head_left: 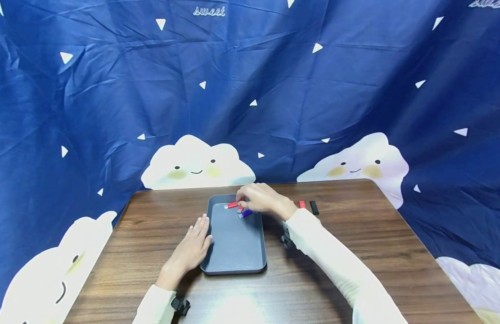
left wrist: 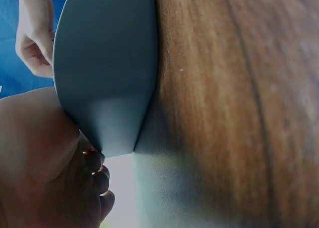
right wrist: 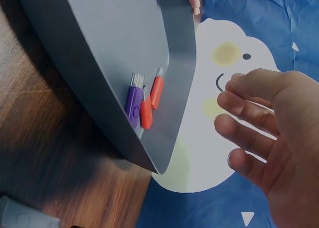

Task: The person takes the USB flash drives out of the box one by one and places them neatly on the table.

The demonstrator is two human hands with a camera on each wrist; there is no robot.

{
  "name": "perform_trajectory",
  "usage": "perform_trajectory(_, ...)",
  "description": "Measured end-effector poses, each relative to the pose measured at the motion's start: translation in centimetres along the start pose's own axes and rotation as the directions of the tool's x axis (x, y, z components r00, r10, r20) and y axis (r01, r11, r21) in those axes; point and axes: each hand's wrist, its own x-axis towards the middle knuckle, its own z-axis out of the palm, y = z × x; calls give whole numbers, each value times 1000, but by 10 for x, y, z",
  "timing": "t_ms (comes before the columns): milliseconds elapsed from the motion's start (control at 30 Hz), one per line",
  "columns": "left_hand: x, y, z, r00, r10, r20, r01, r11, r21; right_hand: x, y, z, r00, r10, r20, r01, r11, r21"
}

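Blue backdrop cloth [head_left: 274, 90], printed with white triangles and smiling clouds, hangs behind and around a wooden table [head_left: 355, 252] with a dark grain. On the table lies a grey rectangular tray [head_left: 235, 245] with rounded corners, its long side running away from the person. The left hand [head_left: 191, 249] rests flat on the table against the near-left edge of the tray, fingers straight and close together, fingertips touching the rim; the left wrist view shows the fingers [left wrist: 94, 173] pressed beside the tray wall [left wrist: 107, 68]. The right hand [head_left: 259, 198] hovers over the far-right corner of the tray; in the right wrist view its fingers [right wrist: 249, 113] are loosely bent, spread a little and holding nothing. Three USB sticks lie together in the far end of the tray, below that hand: a purple stick [right wrist: 133, 101] with a metal plug, an orange-red stick [right wrist: 145, 113] touching it, and a second red stick [right wrist: 157, 88] just beside, nearer the tray's far wall. In the head view the purple stick [head_left: 245, 213] and one red stick [head_left: 231, 205] show beside the fingertips. On the bare table to the right of the tray, well apart from it, lie a small red item [head_left: 301, 204] and a small black item [head_left: 314, 207], close to each other.
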Motion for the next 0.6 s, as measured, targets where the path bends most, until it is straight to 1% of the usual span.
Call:
perform_trajectory(267, 0, -1, 1, 1000, -12, 2, 12, 1000, -6, 9, -2, 2, 1000, 4, 11, -4, 1000, -1)
perform_trajectory(433, -1, -1, 1, 1000, -12, 3, 12, 1000, -9, 14, -3, 4, 999, 31, 31, -32, 999, 8)
perform_trajectory(600, 0, 2, -1, 1000, -11, 2, 11, 1000, -5, 19, -4, 6, 998, 60, 28, -60, 998, 6)
